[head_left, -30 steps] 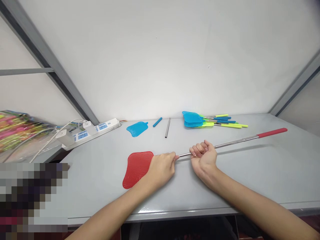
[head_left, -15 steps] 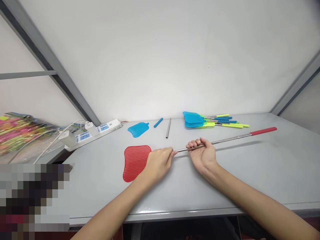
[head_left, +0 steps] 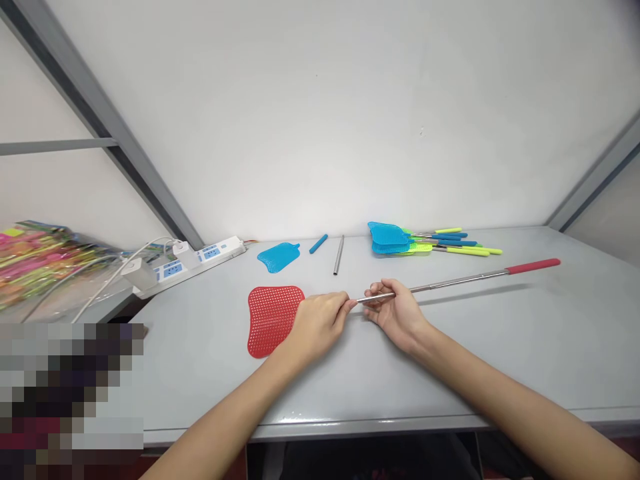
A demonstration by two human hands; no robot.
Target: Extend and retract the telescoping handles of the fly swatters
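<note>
The near edge of the table (head_left: 330, 427) runs below the fingers of both hands, and both forearms cross over it. Beyond the fingers, the table goes back until the white wall (head_left: 320, 120). A wide part of grey surface lies to the right of the right fingers, and some room is also between the fingers and the things at the back.

Behind the left fingers, near the wall, are a blue swatter head (head_left: 279, 257), a blue grip (head_left: 319, 244) and a metal tube (head_left: 339, 255), all apart from each other. Straight behind the right fingers is a pile of blue and yellow swatters (head_left: 390, 238). Far to the left is a power strip (head_left: 213, 253) with white plugs.

The red fly swatter (head_left: 273, 321) is in the hands: its head is left of the left fingers, and its red handle (head_left: 534, 267) points to the right. The left hand (head_left: 323, 320), palm down, pinches the rod near the head. The right hand (head_left: 397, 317) has its fingers loosely bent around the rod, thumb above; I cannot tell if they press it.
</note>
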